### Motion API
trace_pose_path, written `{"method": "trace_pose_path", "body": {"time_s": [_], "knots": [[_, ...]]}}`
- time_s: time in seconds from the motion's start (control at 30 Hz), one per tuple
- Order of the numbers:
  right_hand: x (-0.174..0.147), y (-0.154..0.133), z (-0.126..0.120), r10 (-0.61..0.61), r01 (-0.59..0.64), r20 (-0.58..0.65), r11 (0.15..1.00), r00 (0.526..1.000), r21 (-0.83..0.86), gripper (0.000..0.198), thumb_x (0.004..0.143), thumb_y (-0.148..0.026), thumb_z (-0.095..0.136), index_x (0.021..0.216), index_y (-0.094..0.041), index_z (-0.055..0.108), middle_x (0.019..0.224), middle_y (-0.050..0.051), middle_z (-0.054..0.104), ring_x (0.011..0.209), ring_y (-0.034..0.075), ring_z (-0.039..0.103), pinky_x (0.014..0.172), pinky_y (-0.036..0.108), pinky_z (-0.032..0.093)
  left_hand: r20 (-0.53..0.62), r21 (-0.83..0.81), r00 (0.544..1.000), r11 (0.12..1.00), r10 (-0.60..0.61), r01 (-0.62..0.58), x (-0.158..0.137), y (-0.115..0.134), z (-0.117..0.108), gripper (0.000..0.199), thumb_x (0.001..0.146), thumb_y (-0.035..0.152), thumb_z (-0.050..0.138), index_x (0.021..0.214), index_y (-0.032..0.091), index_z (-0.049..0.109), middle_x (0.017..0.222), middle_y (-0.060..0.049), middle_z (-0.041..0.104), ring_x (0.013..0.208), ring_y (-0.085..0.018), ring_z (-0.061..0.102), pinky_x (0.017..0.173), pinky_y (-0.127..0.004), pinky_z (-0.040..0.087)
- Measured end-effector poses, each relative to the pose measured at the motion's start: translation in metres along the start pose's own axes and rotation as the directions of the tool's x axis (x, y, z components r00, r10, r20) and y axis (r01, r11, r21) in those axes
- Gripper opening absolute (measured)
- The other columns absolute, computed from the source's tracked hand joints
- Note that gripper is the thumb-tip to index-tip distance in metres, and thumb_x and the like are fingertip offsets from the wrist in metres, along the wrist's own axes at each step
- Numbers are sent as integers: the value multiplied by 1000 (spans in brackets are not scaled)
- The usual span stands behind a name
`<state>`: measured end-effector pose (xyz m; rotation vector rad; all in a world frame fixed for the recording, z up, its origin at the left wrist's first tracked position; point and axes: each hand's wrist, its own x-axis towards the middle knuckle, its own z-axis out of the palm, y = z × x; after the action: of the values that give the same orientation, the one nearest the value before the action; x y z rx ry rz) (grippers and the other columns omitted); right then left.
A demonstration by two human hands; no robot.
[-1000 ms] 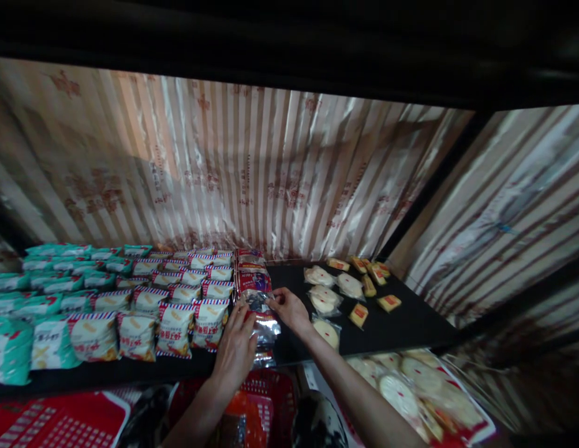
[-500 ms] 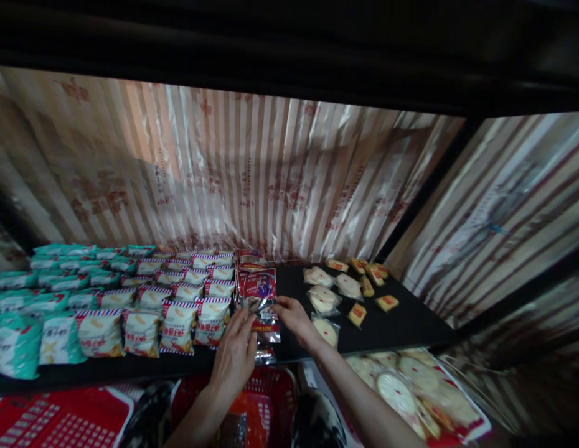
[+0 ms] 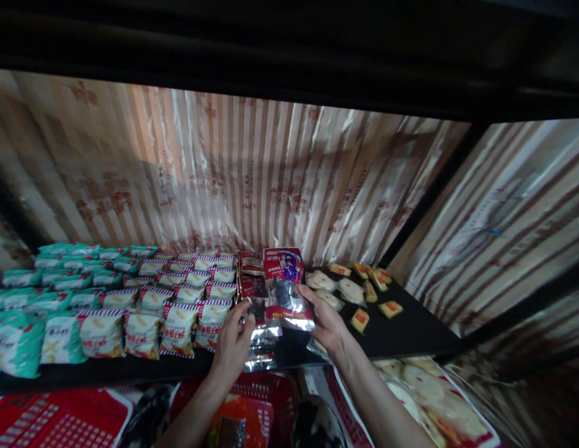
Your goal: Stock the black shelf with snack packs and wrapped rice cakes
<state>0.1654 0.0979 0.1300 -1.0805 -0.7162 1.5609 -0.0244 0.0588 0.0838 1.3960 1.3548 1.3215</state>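
My right hand [image 3: 324,317] pinches the right edge of a red and purple snack packet [image 3: 284,267] with a clear window and silver bottom. This packet is tilted up above the shelf. Beside it, a row of overlapping red snack packets [image 3: 251,286] lies on the shelf, running from the back to the front edge. My left hand [image 3: 233,342] has its fingers curled at the left edge of that row, thumb and forefinger on a packet there. Part of the row is hidden behind the lifted packet.
White snack bags [image 3: 180,326] with striped edges and green bags [image 3: 16,345] fill the black shelf's [image 3: 411,323] left side. Round wrapped pastries [image 3: 351,290] and yellow packets [image 3: 391,309] lie at right. Below stand red baskets [image 3: 65,420] and a box of pastries [image 3: 424,386].
My right hand has moved right, bringing one red snack packet up and away from the row. My left hand has shifted slightly and stays by the row.
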Motion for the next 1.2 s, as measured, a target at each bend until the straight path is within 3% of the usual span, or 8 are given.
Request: {"method": "trace_pose_path", "body": {"time_s": [0.07, 0.17, 0.27, 0.47, 0.63, 0.97, 1.1, 1.2], "knots": [[8, -1, -4, -32, 33, -20, 999, 999, 34, 9, 72, -28, 61, 75, -20, 57, 72, 1, 67, 66, 17, 64, 71, 32, 52, 91, -195, 986, 969, -139, 154, 5, 7, 5, 38, 83, 37, 49, 115, 17, 53, 122, -12, 57, 109, -21, 57, 88, -35, 51], [25, 3, -6, -58, 59, -22, 998, 998, 25, 9, 70, -25, 62, 74, -20, 55, 70, 1, 66, 63, 17, 63, 68, 32, 52, 222, -459, 946, 830, -237, 316, 12, 17, 18, 50, 83, 39, 53, 126, 17, 41, 121, -15, 57, 97, -20, 64, 82, -33, 53], [45, 9, -3, -79, 79, -35, 997, 996, -9, 8, 71, -25, 60, 73, -20, 54, 68, 0, 64, 60, 16, 61, 65, 32, 52, 244, -517, 921, 763, -305, 390, 23, 26, 30, 58, 81, 35, 57, 132, 20, 32, 117, -14, 58, 83, -18, 67, 72, -32, 55], [94, 14, 6, -157, 128, -113, 965, 981, -231, 11, 70, -31, 59, 70, -21, 55, 64, 1, 63, 61, 17, 62, 63, 30, 51, 98, -383, 952, 872, -291, 307, 58, 22, 43, 47, 78, 12, 54, 124, 16, 45, 105, -9, 63, 87, -13, 65, 76, -24, 51], [125, 23, 10, -244, 189, -104, 907, 964, -375, 17, 70, -35, 58, 69, -17, 61, 59, 0, 62, 55, 14, 57, 52, 24, 45, 33, -182, 951, 934, -307, 307, 81, -7, 45, 43, 81, 16, 48, 124, 16, 47, 84, -5, 66, 71, -14, 65, 62, -25, 52], [152, 40, 10, -368, 127, -79, 503, 926, -855, 28, 78, -35, 46, 81, -20, 68, 71, 2, 68, 68, 15, 62, 59, 23, 43, -44, 24, 975, 976, -216, 217, 89, -37, 36, 40, 74, 19, 55, 114, 17, 56, 82, -4, 68, 70, -14, 64, 67, -25, 51], [152, 41, 9, -364, 101, -67, 424, 929, -900, 30, 79, -36, 45, 88, -19, 68, 82, 5, 69, 76, 17, 63, 64, 25, 44, -60, 48, 976, 976, -212, 215, 89, -39, 36, 39, 74, 21, 53, 112, 15, 59, 81, -4, 68, 72, -15, 64, 69, -26, 50], [153, 45, 8, -353, 72, -93, 425, 931, -903, 31, 79, -36, 46, 96, -19, 66, 91, 5, 69, 82, 18, 63, 67, 25, 44, -65, 111, 975, 970, -212, 218, 88, -36, 34, 39, 73, 22, 53, 110, 14, 60, 83, -5, 68, 73, -16, 64, 70, -27, 50]]}}
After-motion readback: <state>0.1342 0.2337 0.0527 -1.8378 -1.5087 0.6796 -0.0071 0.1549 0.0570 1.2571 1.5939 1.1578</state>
